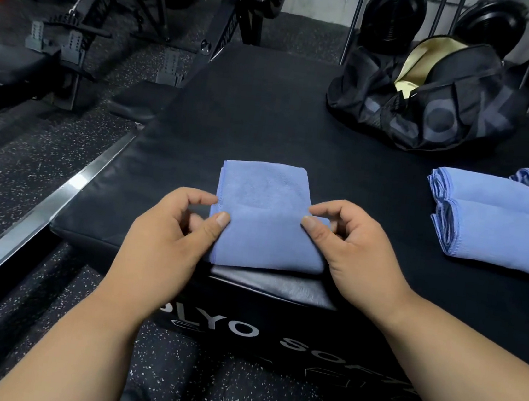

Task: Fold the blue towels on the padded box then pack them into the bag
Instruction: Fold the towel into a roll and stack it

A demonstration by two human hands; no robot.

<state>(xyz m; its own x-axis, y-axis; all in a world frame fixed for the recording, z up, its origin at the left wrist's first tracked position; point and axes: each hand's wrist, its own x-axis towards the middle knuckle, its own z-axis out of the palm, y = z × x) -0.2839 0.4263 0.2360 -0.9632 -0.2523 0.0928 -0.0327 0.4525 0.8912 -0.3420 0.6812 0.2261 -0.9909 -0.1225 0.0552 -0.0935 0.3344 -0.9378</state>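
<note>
Pinching a blue towel point(261, 213) at the padded box's point(266, 118) near edge.
Left hand point(167, 229) and right hand point(350, 243) each grip a side; it lies smooth, partly folded.

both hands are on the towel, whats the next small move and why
Probably fold the near end away over the far half. The left hand and right hand pinch the towel at its near edges, it lies long, and the folded towels look more compact.
</note>
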